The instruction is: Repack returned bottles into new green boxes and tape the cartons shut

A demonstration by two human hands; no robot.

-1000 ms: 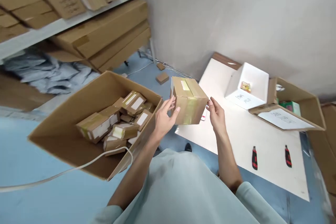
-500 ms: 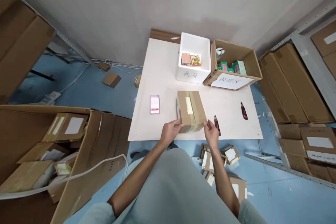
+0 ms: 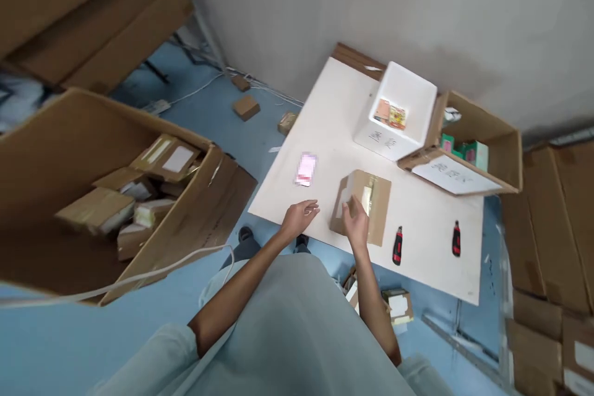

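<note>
A taped cardboard box (image 3: pixel 379 198) with a light label sits near the front edge of the white table. My right hand (image 3: pixel 356 223) is in front of its left part, thumb and fingers apart, with nothing held; whether it touches the box I cannot tell. Left of the box, my left hand (image 3: pixel 301 218) hovers by the table edge, loosely open and without anything in it. A phone-like item with a blurred pink and white face (image 3: pixel 306 169) lies beyond that hand. Two red-and-black utility knives, one nearer (image 3: pixel 398 246) and one farther (image 3: pixel 456 239), lie right of the box.
At the back of the table (image 3: pixel 325 117) stand a white foam bin (image 3: pixel 387 147) with small packs and an open carton (image 3: pixel 510 167) holding green boxes. On my left is a big carton (image 3: pixel 218 198) of parcels, crossed by a white cable (image 3: pixel 185 257). Stacked cartons (image 3: pixel 552 223) stand at right.
Both hands have let go of the box's near corners. My right hand has moved across it, my left hand away from it. The view has turned left, and the box sits at a different angle.
</note>
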